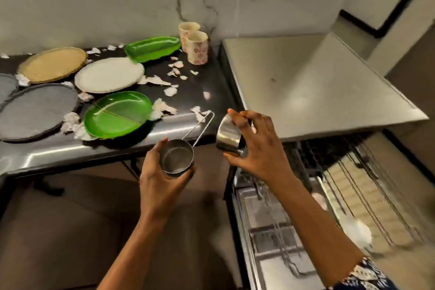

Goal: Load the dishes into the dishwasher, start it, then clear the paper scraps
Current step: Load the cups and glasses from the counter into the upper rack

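Observation:
My left hand point(160, 176) grips a small steel cup with a long wire handle point(177, 156), held upright just off the counter's front edge. My right hand point(254, 148) grips a second steel cup point(227, 135), tilted on its side, above the left edge of the open dishwasher point(294, 219). On the dark counter point(207, 82) lie a green oval plate point(117, 114), a green tray point(153, 48), a white plate point(109, 74), a tan plate point(53, 63), grey plates point(37, 110) and two floral paper cups point(196, 47). Torn paper scraps point(162, 108) are scattered among them.
A steel worktop point(306, 82) sits over the dishwasher at the right. The dishwasher's door and rack extend down the right side, with a white item point(357, 231) in the rack. A marble wall stands behind the counter. Brown floor lies below my arms.

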Demonstrator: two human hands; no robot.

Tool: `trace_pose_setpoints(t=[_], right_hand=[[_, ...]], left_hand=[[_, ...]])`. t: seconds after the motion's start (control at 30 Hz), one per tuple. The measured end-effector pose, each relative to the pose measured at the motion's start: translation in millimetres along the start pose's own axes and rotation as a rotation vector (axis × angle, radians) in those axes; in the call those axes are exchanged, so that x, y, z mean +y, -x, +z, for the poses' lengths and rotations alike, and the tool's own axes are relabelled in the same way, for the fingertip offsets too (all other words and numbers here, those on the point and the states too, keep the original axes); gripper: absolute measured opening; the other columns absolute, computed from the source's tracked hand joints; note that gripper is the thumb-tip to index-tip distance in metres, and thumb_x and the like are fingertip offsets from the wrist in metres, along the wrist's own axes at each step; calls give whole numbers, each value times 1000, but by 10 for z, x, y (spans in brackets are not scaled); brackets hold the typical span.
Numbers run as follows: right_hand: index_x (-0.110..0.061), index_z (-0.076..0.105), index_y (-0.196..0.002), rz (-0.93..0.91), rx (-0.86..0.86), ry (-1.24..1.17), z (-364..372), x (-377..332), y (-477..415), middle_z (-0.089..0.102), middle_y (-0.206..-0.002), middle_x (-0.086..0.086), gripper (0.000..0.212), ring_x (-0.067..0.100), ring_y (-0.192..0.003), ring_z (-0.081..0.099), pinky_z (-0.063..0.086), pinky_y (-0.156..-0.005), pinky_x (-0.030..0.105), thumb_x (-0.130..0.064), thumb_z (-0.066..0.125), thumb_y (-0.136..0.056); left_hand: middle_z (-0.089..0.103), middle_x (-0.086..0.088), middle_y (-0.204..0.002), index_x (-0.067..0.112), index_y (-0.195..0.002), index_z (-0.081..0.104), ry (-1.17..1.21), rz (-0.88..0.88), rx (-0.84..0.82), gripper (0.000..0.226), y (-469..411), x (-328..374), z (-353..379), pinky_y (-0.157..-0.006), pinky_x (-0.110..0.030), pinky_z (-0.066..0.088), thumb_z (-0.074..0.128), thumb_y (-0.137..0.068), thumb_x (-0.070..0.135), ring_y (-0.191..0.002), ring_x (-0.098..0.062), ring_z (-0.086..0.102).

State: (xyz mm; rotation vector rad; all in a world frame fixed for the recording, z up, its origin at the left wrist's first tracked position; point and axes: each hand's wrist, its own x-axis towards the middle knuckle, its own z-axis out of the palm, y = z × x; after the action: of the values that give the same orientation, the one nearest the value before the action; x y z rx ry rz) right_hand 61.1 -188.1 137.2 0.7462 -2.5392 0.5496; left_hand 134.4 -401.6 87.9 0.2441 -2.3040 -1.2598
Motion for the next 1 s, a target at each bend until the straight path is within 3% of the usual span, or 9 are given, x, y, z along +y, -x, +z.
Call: trace_pose_setpoints(t=[0.17,0.3,0.4,0.47,0.6,0.7,0.8,0.9,1.0], right_hand=[[-25,37,-132,229,-21,20,-237,381,747,46,-125,10,86,28,-109,48,48,-90,36,-41,81,-60],[-30,34,-141,430,-49,62,-433,889,1300,47,-123,12,93,27,-103,54,52,-83,36,-45,81,-62],[-36,33,-142,692,-107,-2,-636,1405,1616,42,-126,9,92,21,-102,53,51,-84,36,-52,79,-64],[-32,37,-137,881,-101,-171,-752,1853,1814,43,-125,5,87,16,-102,50,49,-83,33,-50,80,-63],[-17,35,-128,1174,-46,-514,-810,2755,2156,53,-111,5,77,10,-84,55,41,-64,16,-34,82,-69],[-18,30,-124,1331,-65,-633,-684,3328,2427,55,-98,2,74,15,-85,58,48,-69,26,-34,80,-72],[-18,31,-118,1405,-111,-653,-501,3727,2694,55,-99,2,73,25,-95,59,50,-81,36,-35,82,-69],[-17,32,-115,1507,-52,-779,-380,3893,2892,54,-113,13,68,24,-92,59,53,-82,38,-22,82,-69],[-16,27,-132,1585,-36,-821,-240,3970,2997,47,-121,14,81,26,-100,55,48,-85,34,-17,80,-70]], left_hand=[[56,7,-122,23,-131,49,62,-4,-202,83,444,183,417,-94,-26,45,90,-59,32,-111,-9,55],[55,7,-123,21,-130,49,105,-26,-347,84,752,347,929,-92,-24,45,85,-58,41,-110,-10,55],[53,15,-119,24,-130,48,102,-45,-392,81,940,494,1376,-91,-18,43,84,-59,41,-109,-3,53],[52,17,-118,24,-132,47,95,-64,-405,83,1105,602,1697,-92,-20,44,85,-59,39,-109,-2,53],[54,14,-118,25,-130,48,77,-147,-388,81,1493,786,2246,-93,-26,46,86,-60,36,-109,-5,53],[58,11,-118,26,-126,51,65,-244,-355,75,1758,892,2624,-92,-27,47,84,-60,40,-108,-4,55],[61,14,-113,30,-120,53,74,-327,-306,67,1966,1002,2987,-87,-11,45,86,-62,30,-103,8,56],[61,6,-117,22,-127,53,58,-387,-294,74,2102,1072,3198,-91,-23,48,87,-62,29,-104,-2,57],[59,7,-119,22,-128,52,28,-386,-310,74,2177,1098,3301,-94,-33,49,87,-63,28,-106,-2,56]])
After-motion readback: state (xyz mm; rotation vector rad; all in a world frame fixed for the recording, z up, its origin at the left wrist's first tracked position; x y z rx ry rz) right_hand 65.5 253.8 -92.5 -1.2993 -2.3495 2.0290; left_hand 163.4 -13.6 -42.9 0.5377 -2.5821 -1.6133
